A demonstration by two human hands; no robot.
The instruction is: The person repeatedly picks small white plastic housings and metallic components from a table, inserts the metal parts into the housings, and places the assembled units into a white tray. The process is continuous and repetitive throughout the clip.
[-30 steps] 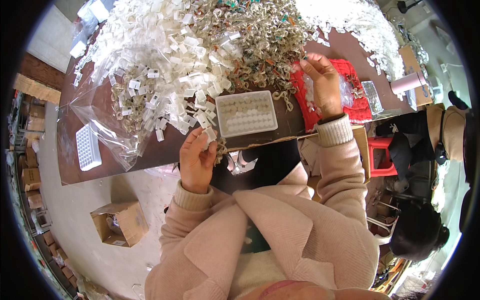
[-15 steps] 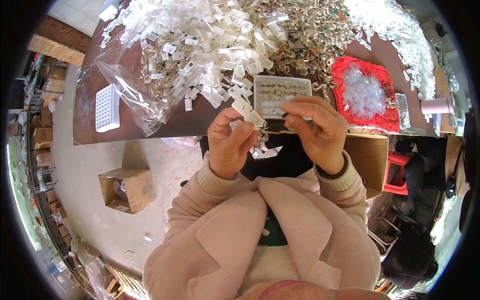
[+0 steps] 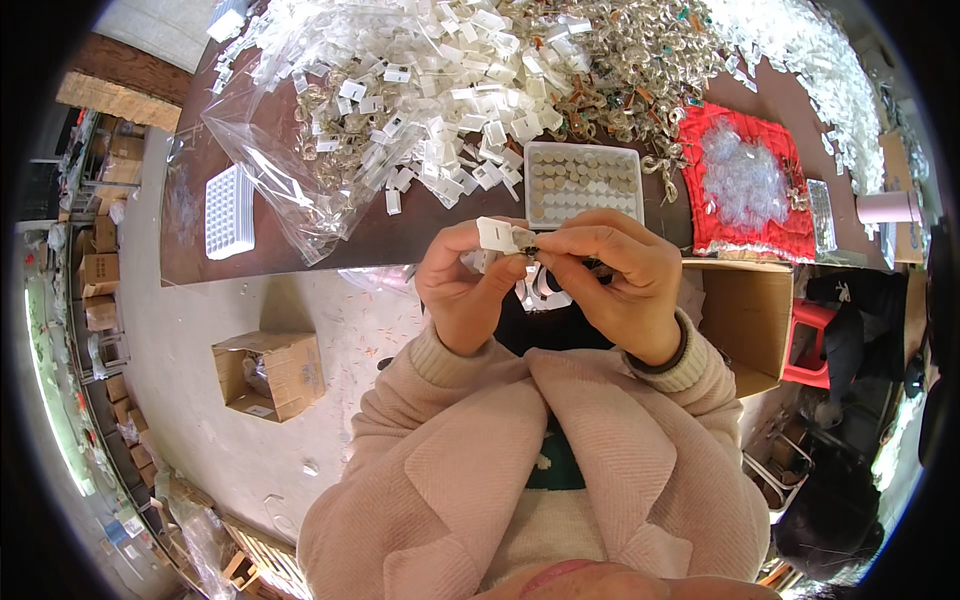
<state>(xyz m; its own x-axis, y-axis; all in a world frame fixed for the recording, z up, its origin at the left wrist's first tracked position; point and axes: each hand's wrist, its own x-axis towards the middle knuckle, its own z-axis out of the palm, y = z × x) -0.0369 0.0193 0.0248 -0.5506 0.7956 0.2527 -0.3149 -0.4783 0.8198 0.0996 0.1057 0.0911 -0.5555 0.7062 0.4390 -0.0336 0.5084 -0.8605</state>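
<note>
Close to the table's front edge, my left hand (image 3: pixel 465 290) pinches a white plastic tag (image 3: pixel 495 235) between thumb and fingers. My right hand (image 3: pixel 625 285) meets it there, thumb and forefinger pressed together at the tag's right end. A small dark metallic bit shows between the fingertips; its kind cannot be made out. Just beyond my hands sits a white tray (image 3: pixel 633 190) with rows of small round beige discs (image 3: pixel 575 172). Left of the tray spreads a heap of white tags (image 3: pixel 450 130), with a pile of metallic clasp-like pieces (image 3: pixel 630 80) behind it.
A red cloth (image 3: pixel 720 235) bearing clear plastic pieces (image 3: pixel 745 175) lies to the right. On the left are a clear plastic bag (image 3: pixel 280 190) and a white gridded tray (image 3: pixel 230 215). Cardboard boxes (image 3: pixel 295 375) and a red stool (image 3: pixel 808 345) stand below table level.
My right hand has come left from beside the tray, and its fingertips now meet the tag in my left hand. The tag has tilted. The whole view has shifted slightly.
</note>
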